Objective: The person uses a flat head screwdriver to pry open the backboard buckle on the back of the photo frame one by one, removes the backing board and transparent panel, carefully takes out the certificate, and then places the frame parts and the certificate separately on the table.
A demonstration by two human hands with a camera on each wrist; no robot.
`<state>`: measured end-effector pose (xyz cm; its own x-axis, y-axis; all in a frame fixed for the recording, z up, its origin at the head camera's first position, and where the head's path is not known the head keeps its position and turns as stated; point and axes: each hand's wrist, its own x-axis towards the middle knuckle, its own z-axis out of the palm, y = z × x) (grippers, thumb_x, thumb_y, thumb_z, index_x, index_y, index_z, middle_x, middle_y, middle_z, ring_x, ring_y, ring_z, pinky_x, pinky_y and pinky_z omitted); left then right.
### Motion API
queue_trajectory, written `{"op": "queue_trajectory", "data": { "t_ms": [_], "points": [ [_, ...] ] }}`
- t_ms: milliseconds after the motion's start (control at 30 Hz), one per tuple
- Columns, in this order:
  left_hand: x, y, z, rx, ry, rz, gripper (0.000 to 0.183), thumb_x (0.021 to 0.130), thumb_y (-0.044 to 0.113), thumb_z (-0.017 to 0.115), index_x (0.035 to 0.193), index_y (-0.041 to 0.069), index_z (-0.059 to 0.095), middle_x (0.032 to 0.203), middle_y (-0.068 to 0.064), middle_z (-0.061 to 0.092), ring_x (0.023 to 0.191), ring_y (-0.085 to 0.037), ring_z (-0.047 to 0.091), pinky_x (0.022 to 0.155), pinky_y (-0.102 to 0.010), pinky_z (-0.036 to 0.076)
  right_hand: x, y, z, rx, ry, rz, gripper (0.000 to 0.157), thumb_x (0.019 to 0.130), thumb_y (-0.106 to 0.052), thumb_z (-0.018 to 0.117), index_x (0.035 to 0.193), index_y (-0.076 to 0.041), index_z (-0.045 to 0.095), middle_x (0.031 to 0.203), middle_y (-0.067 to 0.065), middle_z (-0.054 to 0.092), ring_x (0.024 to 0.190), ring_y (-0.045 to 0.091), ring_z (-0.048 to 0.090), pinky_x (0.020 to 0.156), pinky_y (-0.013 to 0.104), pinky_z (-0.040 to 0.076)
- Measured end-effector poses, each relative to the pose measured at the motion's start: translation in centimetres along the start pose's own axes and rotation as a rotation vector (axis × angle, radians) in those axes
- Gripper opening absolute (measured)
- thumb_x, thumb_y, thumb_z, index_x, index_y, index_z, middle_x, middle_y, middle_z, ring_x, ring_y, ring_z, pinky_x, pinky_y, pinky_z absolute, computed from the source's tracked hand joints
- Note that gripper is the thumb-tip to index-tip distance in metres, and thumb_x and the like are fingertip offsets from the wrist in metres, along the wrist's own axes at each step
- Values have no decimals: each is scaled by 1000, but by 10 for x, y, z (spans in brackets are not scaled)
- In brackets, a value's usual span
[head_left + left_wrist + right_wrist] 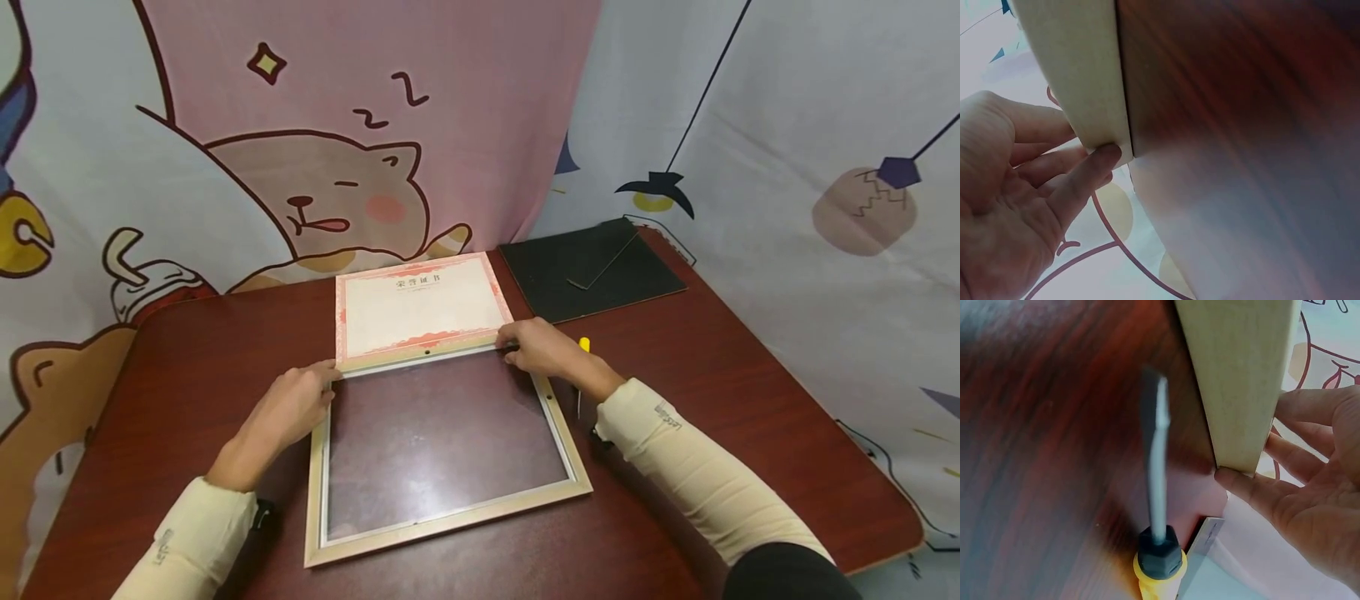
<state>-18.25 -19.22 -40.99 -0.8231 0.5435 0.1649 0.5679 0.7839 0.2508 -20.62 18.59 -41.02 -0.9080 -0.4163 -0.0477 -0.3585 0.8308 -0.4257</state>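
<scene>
A pale wooden picture frame [450, 510] lies on the table with a clear pane in it. At its far left corner my left hand [292, 404] grips the wood; the left wrist view shows the thumb and fingers of this hand [1029, 175] at the corner. My right hand [543, 346] holds the far right corner, and the right wrist view shows its thumb and fingers [1310, 462] there too. A certificate [427, 312] with a red patterned border lies just beyond the far rail. Whether its near edge goes under the frame I cannot tell.
A dark backing board [555, 275] with a thin hinged bar on it lies at the back right of the brown table [720, 400]. Beside the frame, partly behind my right forearm, is a screwdriver [1157, 481] with a yellow handle. Printed curtains [487, 125] hang along the table's back.
</scene>
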Motion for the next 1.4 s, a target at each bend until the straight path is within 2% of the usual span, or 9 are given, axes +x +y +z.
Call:
{"op": "queue_trajectory", "data": {
  "t_ms": [167,300,400,533,767,867,1033,1233,1400],
  "points": [
    [-2,4,-1,77,-1,4,28,83,-2,66,110,-8,68,123,-25,62,99,-37,67,71,-46,55,0,-8,-1,-72,-25,-26,29,89,-9,66,118,-7,72,137,14,57,125,30,56,101,43,45],
    [-2,6,3,154,72,73,26,81,3,69,105,-7,70,117,-23,64,104,-35,63,67,-45,55,1,-15,-1,-173,-30,-52,31,89,-12,65,118,-7,71,137,15,57,125,30,55,104,44,43],
    [-1,7,5,185,142,132,22,77,2,72,98,-6,71,107,-20,66,99,-34,63,65,-45,54,0,-19,-1,-217,-15,-59,31,88,-13,66,117,-9,72,134,15,58,123,29,56,103,44,44],
    [2,13,9,195,171,163,21,77,4,73,97,-5,72,102,-17,67,95,-32,64,66,-46,54,-3,-23,0,-240,33,-89,29,87,-14,66,115,-10,73,123,11,64,113,26,60,96,43,49],
    [11,32,12,138,150,191,24,80,6,72,103,-1,72,102,-13,71,94,-31,68,75,-45,54,-7,-36,-3,-258,52,-78,27,88,-17,65,114,-14,74,107,3,69,93,16,63,83,37,54],
    [14,36,15,132,147,209,22,80,6,71,101,1,72,98,-12,71,90,-30,68,73,-44,54,-8,-41,-2,-259,42,-66,27,88,-17,66,114,-15,74,105,2,69,87,15,62,78,36,53],
    [13,37,18,148,102,203,23,82,14,74,102,2,70,98,-11,68,93,-31,66,74,-45,53,-7,-43,4,-297,9,-71,34,87,-19,67,120,-14,71,114,3,68,100,17,64,86,40,53],
    [14,39,18,116,-6,116,45,81,26,78,115,-1,66,115,-17,62,107,-34,59,89,-50,48,-7,-41,8,-304,-12,-91,43,82,-19,71,124,-11,68,117,8,65,107,23,61,88,42,52],
    [17,40,19,85,3,101,52,77,23,82,118,-4,65,112,-18,60,103,-34,57,87,-47,47,-6,-38,8,-272,-17,-104,48,79,-16,75,125,-10,67,117,9,63,107,25,58,92,43,49]
  ]
}}
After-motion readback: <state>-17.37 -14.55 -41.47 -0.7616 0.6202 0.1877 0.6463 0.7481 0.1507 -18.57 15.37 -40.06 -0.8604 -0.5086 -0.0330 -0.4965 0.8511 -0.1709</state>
